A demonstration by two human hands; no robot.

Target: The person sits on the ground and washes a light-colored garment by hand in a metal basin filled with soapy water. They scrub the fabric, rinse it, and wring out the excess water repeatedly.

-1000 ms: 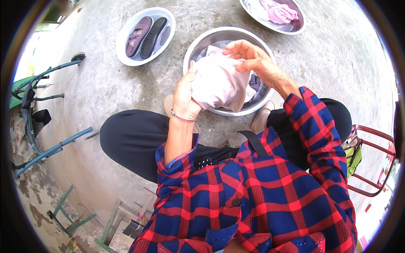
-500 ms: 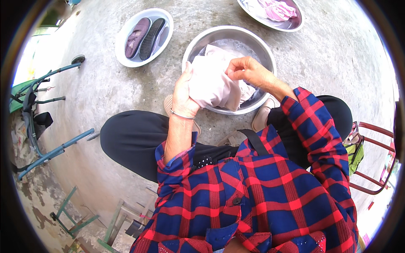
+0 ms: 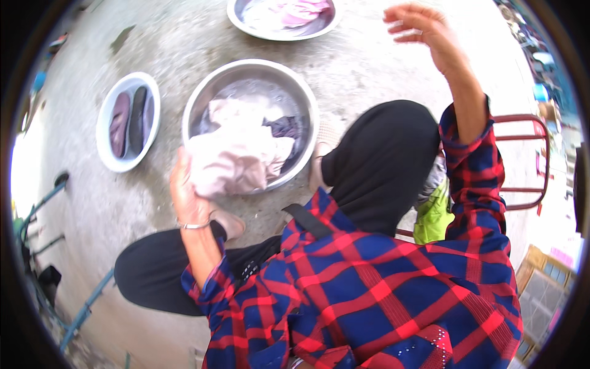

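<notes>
A wet pale pink cloth (image 3: 230,163) is bunched over the near rim of a steel basin (image 3: 299,92), partly inside it. My left hand (image 3: 189,190) grips the cloth's left edge; part of the fingers is hidden behind the fabric. A dark cloth (image 3: 284,126) lies beside the pink one in sudsy water (image 3: 261,89). Raised to the far right, well away from the basin, my right hand (image 3: 427,34) is slightly blurred, with its fingers apart and nothing in them.
Left of the basin, a white tub (image 3: 155,101) holds a pair of shoes (image 3: 120,123). Another basin (image 3: 236,21) with pink cloth (image 3: 301,11) stands at the far side. A red metal frame (image 3: 541,138) and a lime-green bag (image 3: 433,215) are at my right, a blue tubular frame (image 3: 92,301) at my left.
My right hand has left the cloth and swung up to the right, its fingers spreading. My left hand still holds the cloth. The view has turned to the right.
</notes>
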